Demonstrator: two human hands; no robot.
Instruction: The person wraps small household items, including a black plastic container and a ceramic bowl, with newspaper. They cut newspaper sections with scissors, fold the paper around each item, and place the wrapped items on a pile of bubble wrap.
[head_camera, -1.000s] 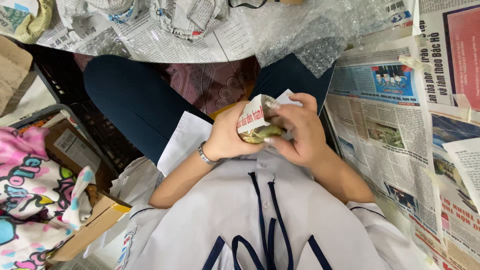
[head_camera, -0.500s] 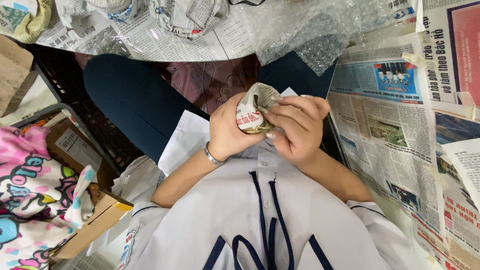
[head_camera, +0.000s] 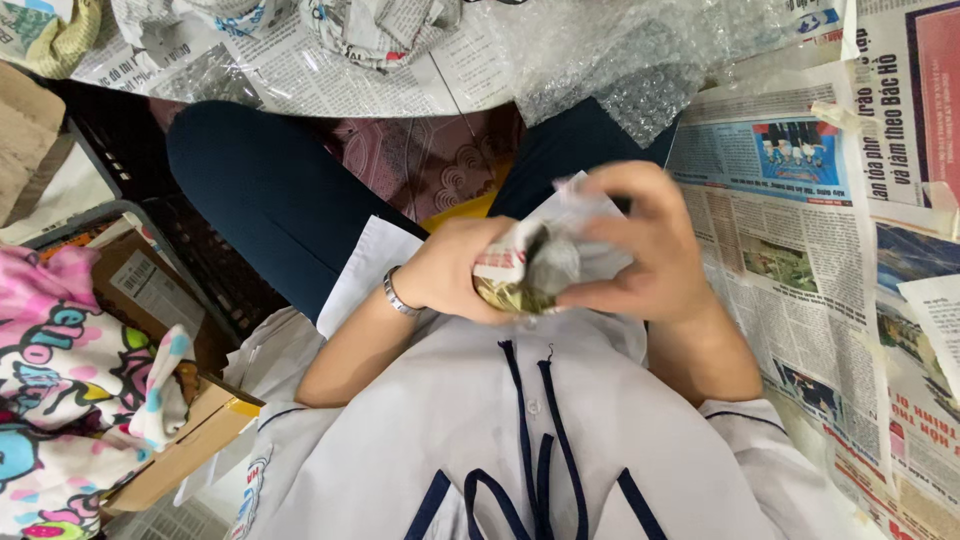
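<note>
Now, at mid-frame above the lap, the right hand (head_camera: 650, 245) has swung over the newspaper-wrapped object (head_camera: 530, 270), its grip pinching the paper shut, while the left hand (head_camera: 455, 275) clasps the bundle from below, nearly covered.

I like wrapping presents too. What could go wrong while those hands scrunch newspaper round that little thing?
The newspaper wrap is thin and crumpled hard between the left hand and right hand, so it might tear. A greenish-gold bit of the object peeks out at the bottom, so it may end up only partly covered. It is held up over the lap with nothing close beneath it, so it could slip and drop.
</note>
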